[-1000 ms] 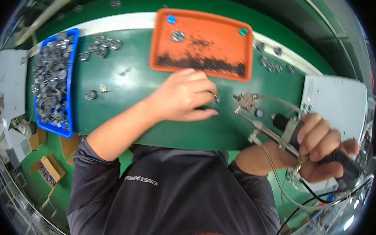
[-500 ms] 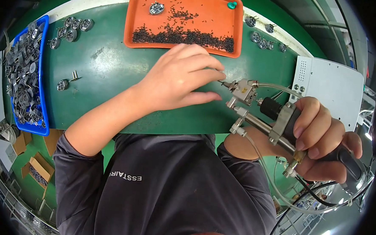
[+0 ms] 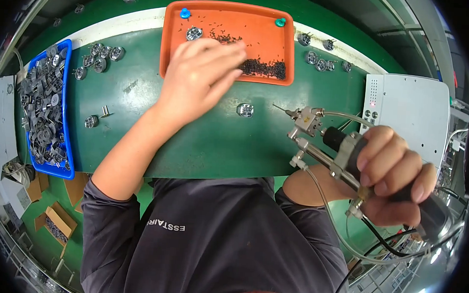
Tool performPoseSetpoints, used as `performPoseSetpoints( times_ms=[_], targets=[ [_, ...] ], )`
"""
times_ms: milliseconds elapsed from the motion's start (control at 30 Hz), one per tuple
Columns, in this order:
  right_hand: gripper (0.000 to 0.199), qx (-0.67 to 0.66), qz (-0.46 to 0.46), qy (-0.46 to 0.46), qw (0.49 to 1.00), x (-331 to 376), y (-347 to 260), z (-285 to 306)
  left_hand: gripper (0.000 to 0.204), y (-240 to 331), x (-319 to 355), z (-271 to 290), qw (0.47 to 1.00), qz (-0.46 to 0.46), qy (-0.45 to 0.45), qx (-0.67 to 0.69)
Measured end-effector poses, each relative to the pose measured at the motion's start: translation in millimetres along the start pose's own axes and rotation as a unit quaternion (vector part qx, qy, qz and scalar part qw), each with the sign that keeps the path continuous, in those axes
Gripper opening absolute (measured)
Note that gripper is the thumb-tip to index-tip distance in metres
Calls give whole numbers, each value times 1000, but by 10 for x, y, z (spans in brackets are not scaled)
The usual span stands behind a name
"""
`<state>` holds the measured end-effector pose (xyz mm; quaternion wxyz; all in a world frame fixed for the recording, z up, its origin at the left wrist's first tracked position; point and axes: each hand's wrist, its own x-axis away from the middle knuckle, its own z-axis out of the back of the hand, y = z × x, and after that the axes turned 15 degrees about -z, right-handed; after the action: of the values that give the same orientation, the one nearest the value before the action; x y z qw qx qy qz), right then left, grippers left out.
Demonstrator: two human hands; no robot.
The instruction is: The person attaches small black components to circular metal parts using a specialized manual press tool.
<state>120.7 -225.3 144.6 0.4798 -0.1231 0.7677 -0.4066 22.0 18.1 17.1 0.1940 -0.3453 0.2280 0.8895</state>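
Note:
My left hand (image 3: 198, 75) is over the near left part of an orange tray (image 3: 168, 42), its fingers stretched out with nothing seen in them. It hides part of the many tiny black pieces (image 3: 265, 68) spread in the tray. My right hand (image 3: 395, 173) is wrapped round the black grip of a tool (image 3: 325, 140) with a metal valve block, hoses and a thin needle tip. That tip points left above the green table, apart from a small round metal-and-clear part (image 3: 245, 110) lying below the tray. Another such round part (image 3: 194, 34) sits inside the tray.
A blue bin (image 3: 66, 111) full of grey pronged parts stands at the left. Round parts (image 3: 98, 57) lie in groups left and right of the tray; one (image 3: 91, 121) lies beside a small metal pin piece (image 3: 105, 111). A white control box (image 3: 411, 113) stands at the right.
My left hand has moved away from the needle tip, leftward over the tray. The round part on the table has come into view. The right hand keeps its grip on the tool.

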Motion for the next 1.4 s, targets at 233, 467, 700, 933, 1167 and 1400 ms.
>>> performPoseSetpoints(
  times_ms=[233, 467, 700, 933, 1167, 1400],
  targets=[
    [46, 54, -94, 3, 994, 46, -93, 112, 23, 117, 40, 94, 992, -44, -33, 115],
    [48, 21, -79, 43, 996, 86, -115, 154, 23, 164, 59, 8, 978, -76, -92, 169],
    [48, 18, -86, 42, 995, 69, -68, 134, 18, 185, 118, -64, 980, -64, -114, 152],
    [45, 28, -117, -4, 993, 43, 13, 80, 18, 206, 129, -111, 978, -62, -99, 172],
    [43, 73, -181, -80, 978, -75, -4, 38, 18, 234, 131, -132, 978, -54, -88, 181],
    [39, 73, -216, -91, 969, -75, 15, 13, 19, 226, 146, -134, 977, -54, -96, 180]
  ],
)
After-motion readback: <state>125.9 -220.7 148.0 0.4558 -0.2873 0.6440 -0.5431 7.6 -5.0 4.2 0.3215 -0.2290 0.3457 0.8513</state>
